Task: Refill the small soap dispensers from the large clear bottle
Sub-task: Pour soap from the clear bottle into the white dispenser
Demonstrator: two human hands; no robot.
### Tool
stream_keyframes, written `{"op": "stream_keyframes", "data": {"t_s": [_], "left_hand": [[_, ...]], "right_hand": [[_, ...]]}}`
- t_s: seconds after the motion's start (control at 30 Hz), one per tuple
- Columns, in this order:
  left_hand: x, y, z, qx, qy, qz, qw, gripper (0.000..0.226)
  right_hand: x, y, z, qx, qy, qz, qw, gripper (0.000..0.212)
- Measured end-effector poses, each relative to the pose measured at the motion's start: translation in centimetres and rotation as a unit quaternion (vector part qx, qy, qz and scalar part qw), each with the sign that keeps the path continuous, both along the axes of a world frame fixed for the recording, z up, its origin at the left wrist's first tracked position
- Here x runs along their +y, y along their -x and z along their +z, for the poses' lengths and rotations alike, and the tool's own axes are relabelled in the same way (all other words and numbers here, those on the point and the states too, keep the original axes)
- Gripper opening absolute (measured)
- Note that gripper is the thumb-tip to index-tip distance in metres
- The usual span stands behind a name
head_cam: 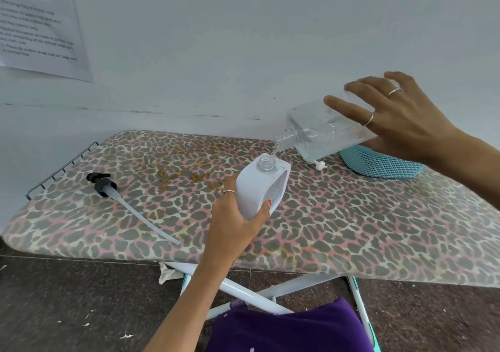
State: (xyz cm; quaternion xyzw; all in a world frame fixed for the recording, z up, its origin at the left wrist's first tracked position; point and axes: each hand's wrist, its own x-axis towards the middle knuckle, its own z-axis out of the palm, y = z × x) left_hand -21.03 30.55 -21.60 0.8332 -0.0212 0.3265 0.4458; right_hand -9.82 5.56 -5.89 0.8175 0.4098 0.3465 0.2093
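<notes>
My left hand (234, 217) grips a small white soap dispenser (261, 186) by its lower body, tilted with its open neck toward the upper right. My right hand (400, 116) holds the large clear bottle (322, 132) tipped on its side above it. The bottle's open mouth points down-left just over the dispenser's neck, and a thin stream of clear liquid runs between them. A black pump head with a long clear tube (108, 188) lies on the ironing board (351, 230) at the left. A small white pump piece (319, 165) shows under the clear bottle.
A teal woven basket (378, 163) sits at the back right of the leopard-print board. A wire rack (59, 169) edges the board's left end. A white wall stands right behind, with a printed sheet (38, 24) at the upper left. White crossed legs show below.
</notes>
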Motion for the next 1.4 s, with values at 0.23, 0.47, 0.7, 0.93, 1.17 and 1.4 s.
{"op": "stream_keyframes", "data": {"t_s": [0.23,0.47,0.7,0.93,1.17,1.4], "left_hand": [[-0.1,0.0,0.1,0.001,0.0,-0.001,1.0,0.063],[-0.1,0.1,0.1,0.002,-0.001,0.0,1.0,0.06],[0.0,0.0,0.0,0.0,0.001,-0.002,1.0,0.061],[-0.1,0.0,0.0,-0.007,-0.003,-0.001,1.0,0.061],[0.0,0.0,0.0,-0.008,-0.004,-0.002,1.0,0.061],[0.0,0.0,-0.1,-0.005,0.0,-0.004,1.0,0.061]], "right_hand": [[0.1,0.1,0.3,-0.005,0.007,0.0,1.0,0.096],[0.5,0.2,0.5,-0.004,0.016,-0.004,1.0,0.097],[0.9,0.3,0.8,-0.011,0.028,0.0,1.0,0.097],[1.0,0.3,0.9,-0.022,0.041,0.012,0.999,0.091],[1.0,0.2,1.0,-0.033,0.053,0.021,0.998,0.081],[0.9,0.1,1.2,-0.05,0.054,0.023,0.997,0.066]]}}
